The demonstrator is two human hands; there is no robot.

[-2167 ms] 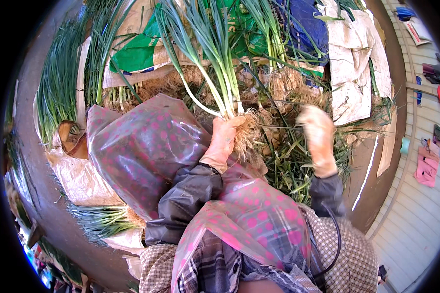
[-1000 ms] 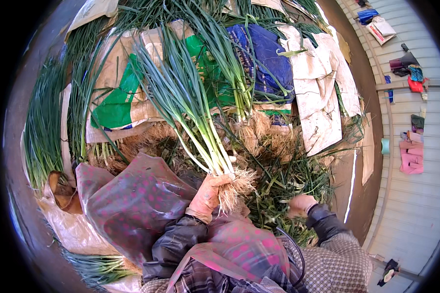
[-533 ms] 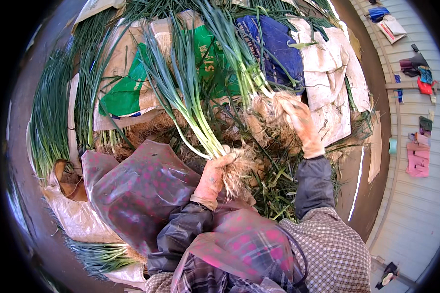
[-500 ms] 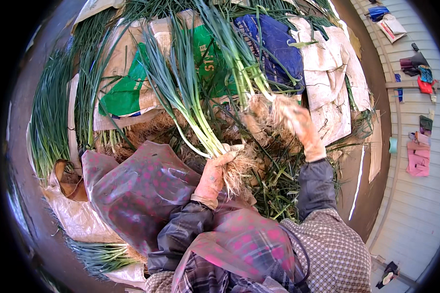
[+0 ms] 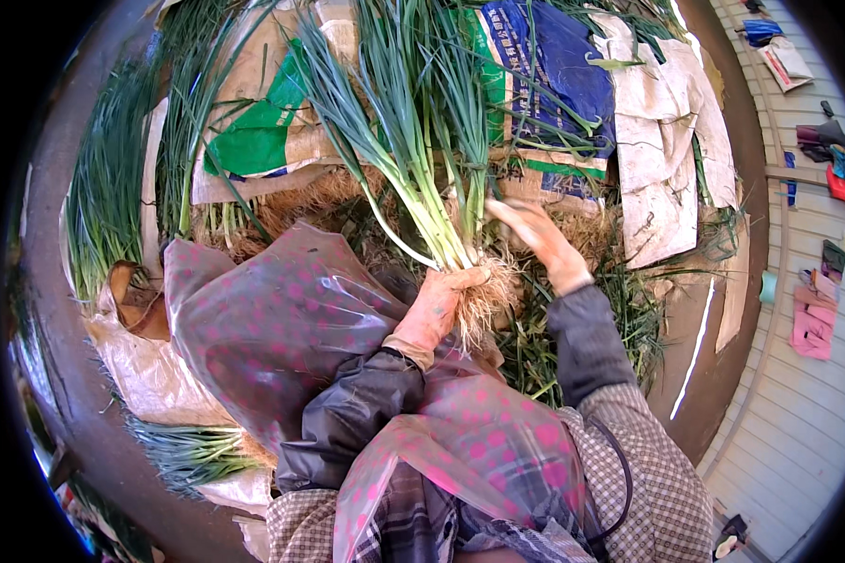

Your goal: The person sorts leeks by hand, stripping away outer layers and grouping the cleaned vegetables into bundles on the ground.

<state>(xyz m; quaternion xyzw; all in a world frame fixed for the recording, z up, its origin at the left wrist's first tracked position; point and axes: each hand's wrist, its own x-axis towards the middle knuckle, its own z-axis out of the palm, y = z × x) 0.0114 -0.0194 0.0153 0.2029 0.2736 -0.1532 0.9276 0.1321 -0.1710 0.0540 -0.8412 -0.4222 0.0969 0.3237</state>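
Onions (image 5: 432, 202) stand in one bunch in the upper middle of the frame, their leaves fanning toward the top edge and their roots (image 5: 488, 300) hanging near the center. I judge that the step in hand is gathering the stalks into one bundle and making it even. My left hand (image 5: 438, 305) is closed around the stalks low down, just above the roots, with the thumb lying across the front. My right hand (image 5: 540, 239) is at the right side of the bunch, its fingers rather straight and pointing to the upper left. They are blurred, so I cannot tell whether they have hold of any stalk or only lie against it.

As I judge, the next move calls for keeping the left grip firm while the right hand brings the loose stalks in line, so that the root ends come level. My left forearm rises from the lower middle of the frame, over the spotted apron (image 5: 272, 319), and slants to the right. My right forearm rises from the lower right and leans inward, the wrist looking nearly straight.
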